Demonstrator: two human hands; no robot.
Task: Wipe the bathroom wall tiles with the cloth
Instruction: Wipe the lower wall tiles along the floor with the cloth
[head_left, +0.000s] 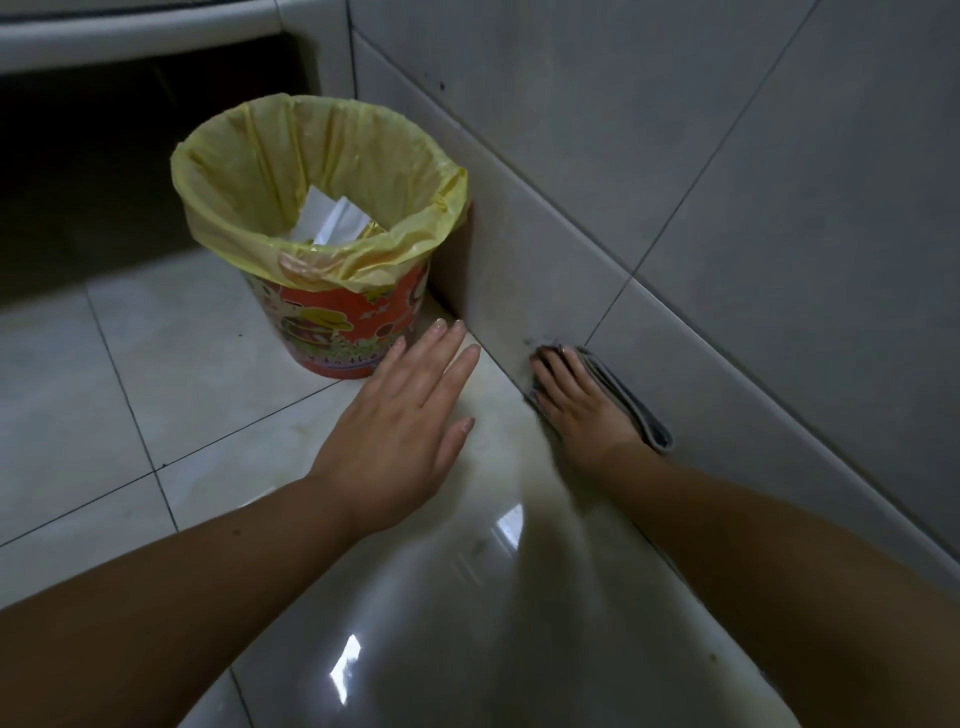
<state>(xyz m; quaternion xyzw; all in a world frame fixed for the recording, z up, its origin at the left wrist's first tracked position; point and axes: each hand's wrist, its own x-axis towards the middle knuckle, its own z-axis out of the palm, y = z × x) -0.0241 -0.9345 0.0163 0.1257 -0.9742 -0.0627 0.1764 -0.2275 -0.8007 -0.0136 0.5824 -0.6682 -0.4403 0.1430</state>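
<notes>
Grey wall tiles (675, 171) rise on the right and meet the floor along a slanted line. A folded grey cloth (631, 402) lies flat against the lowest tile, just above the floor. My right hand (576, 402) presses on it with straight fingers; most of the cloth is hidden under the palm. My left hand (405, 421) hovers over the floor to the left of the cloth, fingers straight and close together, holding nothing. Its fingertips point toward the bin.
An orange patterned waste bin (343, 317) with a yellow liner bag (311, 176) and white paper inside stands against the wall, just beyond my left hand. Glossy pale floor tiles (104, 395) spread to the left. A dark recess under a white ledge (130, 41) lies at upper left.
</notes>
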